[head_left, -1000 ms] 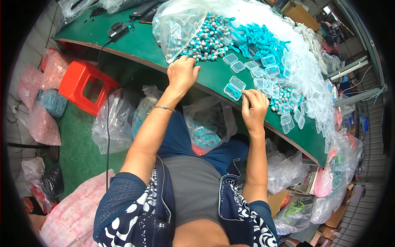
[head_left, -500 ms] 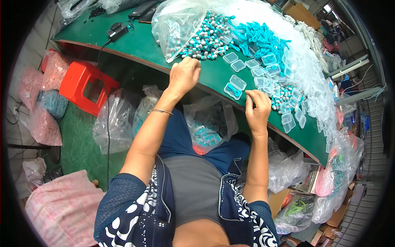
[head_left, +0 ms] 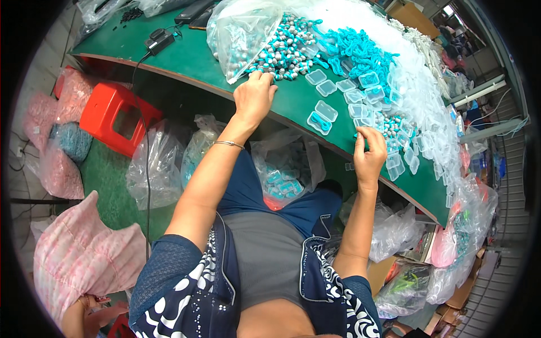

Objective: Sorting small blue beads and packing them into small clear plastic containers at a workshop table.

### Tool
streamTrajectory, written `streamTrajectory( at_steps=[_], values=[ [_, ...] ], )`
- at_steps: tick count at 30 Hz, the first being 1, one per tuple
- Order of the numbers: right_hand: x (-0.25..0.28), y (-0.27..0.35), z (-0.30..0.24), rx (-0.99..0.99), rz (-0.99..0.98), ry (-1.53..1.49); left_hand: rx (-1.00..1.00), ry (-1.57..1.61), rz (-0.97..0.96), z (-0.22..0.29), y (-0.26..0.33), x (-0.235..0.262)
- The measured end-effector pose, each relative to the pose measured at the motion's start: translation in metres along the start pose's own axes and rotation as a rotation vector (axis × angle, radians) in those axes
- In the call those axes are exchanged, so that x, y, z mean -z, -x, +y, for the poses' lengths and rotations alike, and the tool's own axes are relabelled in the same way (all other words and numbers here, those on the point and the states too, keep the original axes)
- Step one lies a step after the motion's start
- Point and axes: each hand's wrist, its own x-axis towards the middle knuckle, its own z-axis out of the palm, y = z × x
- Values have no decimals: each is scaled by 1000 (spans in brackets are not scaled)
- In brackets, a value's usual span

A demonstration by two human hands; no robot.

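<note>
My left hand [head_left: 255, 97] reaches across the green table [head_left: 203, 62] to the near edge of a heap of small teal and grey pieces [head_left: 286, 50], its fingertips among them. My right hand [head_left: 369, 155] is at a cluster of small clear plastic cases [head_left: 366, 110], fingers pinched on one of them. An open clear case holding a teal cord [head_left: 322, 116] lies between the two hands. A heap of teal cords [head_left: 355, 48] lies beyond the cases.
A clear bag [head_left: 236, 34] lies by the heap. A black adapter with a cable [head_left: 159, 39] sits at the table's left. Under the table are a red stool [head_left: 115, 115], clear bags of parts [head_left: 152, 169] and pink bags [head_left: 51, 169]. Another person's hand [head_left: 93, 310] shows at the lower left.
My left hand has moved up to the heap of teal and grey pieces. My right hand has shifted right into the clear cases.
</note>
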Motion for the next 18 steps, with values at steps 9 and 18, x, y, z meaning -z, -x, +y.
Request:
streamTrajectory(
  at_steps=[9, 18],
  values=[
    [0, 1, 1, 3, 17, 4, 97, -87, 28, 1, -6, -13],
    [14, 3, 7, -78, 56, -3, -109, 20, 42, -8, 2, -3]
  ],
)
